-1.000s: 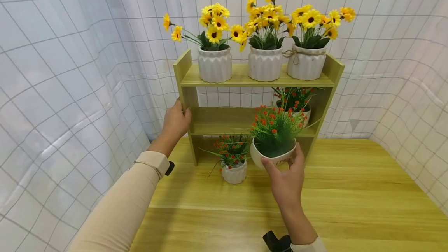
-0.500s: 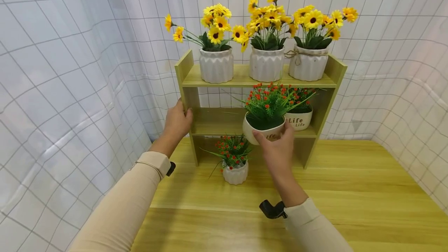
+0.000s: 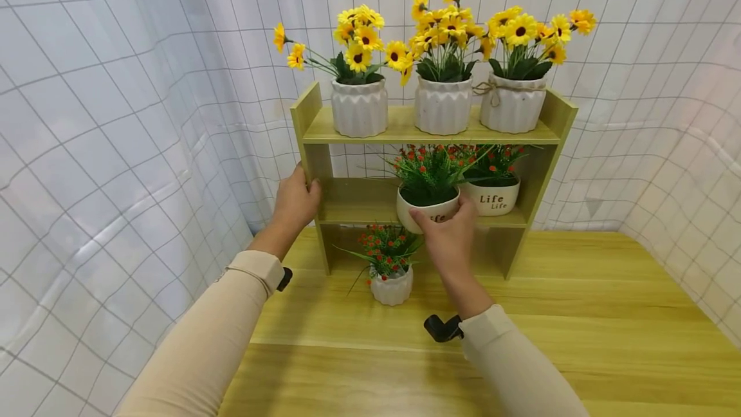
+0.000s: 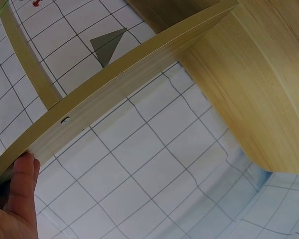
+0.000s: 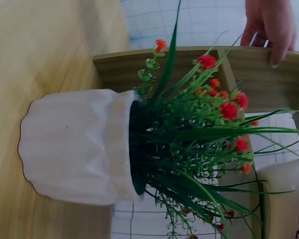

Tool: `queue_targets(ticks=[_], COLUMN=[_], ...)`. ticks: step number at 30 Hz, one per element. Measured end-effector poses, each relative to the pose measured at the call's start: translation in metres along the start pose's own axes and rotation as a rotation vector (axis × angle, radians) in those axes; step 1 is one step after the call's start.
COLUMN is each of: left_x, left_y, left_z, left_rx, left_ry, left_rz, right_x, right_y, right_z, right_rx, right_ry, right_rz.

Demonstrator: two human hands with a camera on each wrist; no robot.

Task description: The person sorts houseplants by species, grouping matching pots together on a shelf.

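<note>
My left hand [image 3: 296, 201] grips the left side panel [image 3: 312, 166] of a small wooden shelf, thumb on the inner side. In the left wrist view, its fingers [image 4: 23, 184] lie against the panel's outer face. My right hand [image 3: 451, 240] holds a white flowerpot [image 3: 408, 210] marked "Life", its thumb on the front and fingers round the right side. Red flowers and green leaves [image 3: 428, 177] fill this pot, which overlaps the front edge of the middle board [image 3: 361, 211]. Directly right of it stands a matching "Life" pot [image 3: 492, 198] on that board.
Three white pots [image 3: 360, 111] of yellow flowers line the top board. A fluted white pot [image 3: 391, 288] with red flowers stands on the wooden table [image 3: 579, 314], before the shelf's bottom, large in the right wrist view. Grid-patterned curtains [image 3: 116, 114] surround the table.
My right hand has raised the flowerpot from below the middle board and carried it left and inward to that board. The second "Life" pot now shows. My left hand has kept its grip.
</note>
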State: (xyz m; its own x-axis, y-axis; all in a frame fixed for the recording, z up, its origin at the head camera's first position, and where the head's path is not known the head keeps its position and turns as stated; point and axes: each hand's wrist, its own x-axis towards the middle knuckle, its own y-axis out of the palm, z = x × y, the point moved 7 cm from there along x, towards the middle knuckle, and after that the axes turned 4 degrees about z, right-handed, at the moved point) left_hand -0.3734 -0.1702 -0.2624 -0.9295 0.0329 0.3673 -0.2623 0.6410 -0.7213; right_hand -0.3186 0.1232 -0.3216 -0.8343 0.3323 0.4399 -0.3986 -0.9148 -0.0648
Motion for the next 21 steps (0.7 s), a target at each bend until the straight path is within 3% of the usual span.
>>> queue_targets(ticks=[10,21], left_x=[0.001,0.000], left_y=[-0.003,0.000], left_z=[-0.002,0.000], left_rx=[0.009,0.008], left_ry=[0.027,0.013], left_rz=[-0.034,-0.020], right_x=[0.012,0.021], right_y=[0.006,0.021], right_z=[-0.001,-0.004], right_rx=[-0.148,-0.127], right_ry=[0.055,0.128], right_rz=[-0.037,-0.077])
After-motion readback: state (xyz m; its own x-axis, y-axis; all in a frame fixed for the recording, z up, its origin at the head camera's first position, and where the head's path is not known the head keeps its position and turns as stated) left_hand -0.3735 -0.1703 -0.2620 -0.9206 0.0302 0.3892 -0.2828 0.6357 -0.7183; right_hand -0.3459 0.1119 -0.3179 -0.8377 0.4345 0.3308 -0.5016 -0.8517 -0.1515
